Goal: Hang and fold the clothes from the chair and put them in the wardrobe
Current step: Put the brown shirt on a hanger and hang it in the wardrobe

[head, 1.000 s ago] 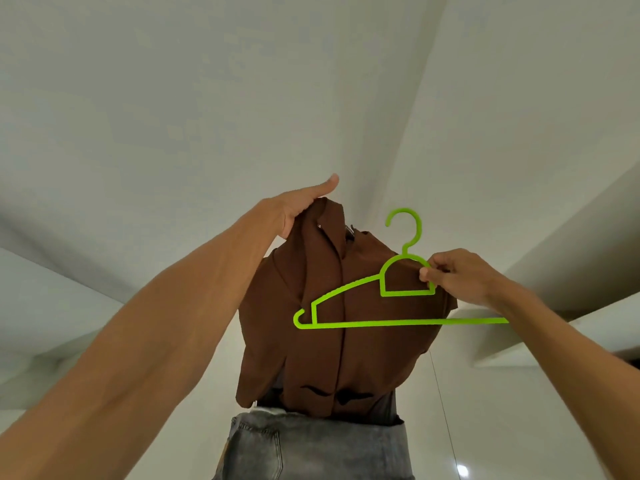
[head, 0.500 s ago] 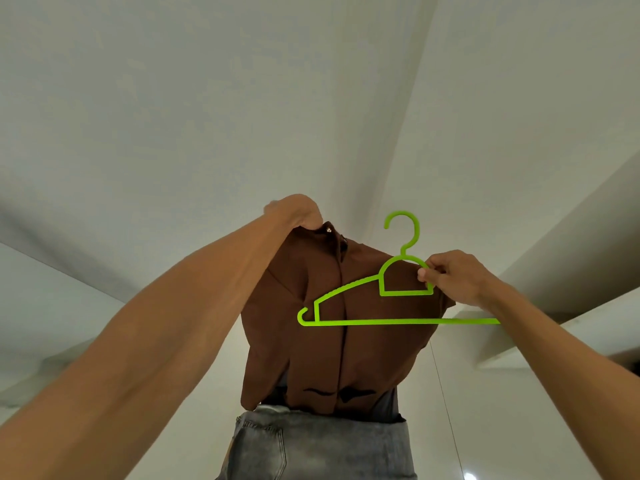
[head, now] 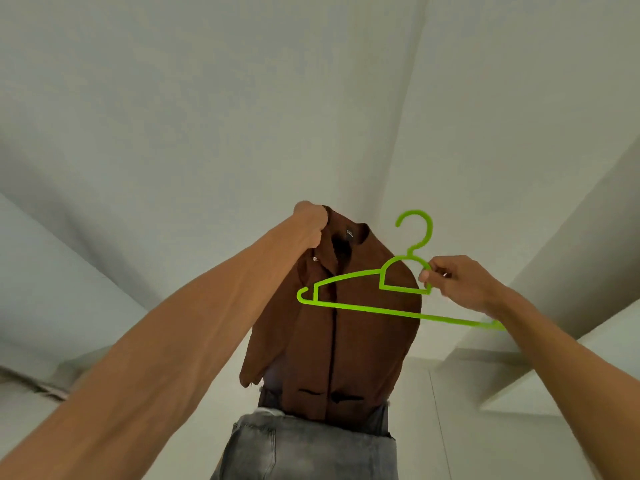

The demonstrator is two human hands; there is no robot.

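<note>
A brown button-up shirt (head: 346, 327) hangs in front of me, held up by its collar. My left hand (head: 311, 223) is closed around the left side of that collar. A bright green plastic hanger (head: 367, 308) lies across the front of the shirt, hook pointing up. My right hand (head: 457, 282) pinches the hanger at the right of its neck loop. The hanger is outside the shirt, not inside it. Grey jeans (head: 304, 448) lie below the shirt's hem. The chair and the wardrobe are out of sight.
White walls (head: 207, 116) meet in a corner behind the shirt. White ledges or shelf edges (head: 540, 368) jut in at the right, and a white slanted surface (head: 52, 289) rises at the left.
My left hand has gone from flat behind the collar to a closed grip on it, and the collar has opened a little. The hanger has tilted slightly, right end lower.
</note>
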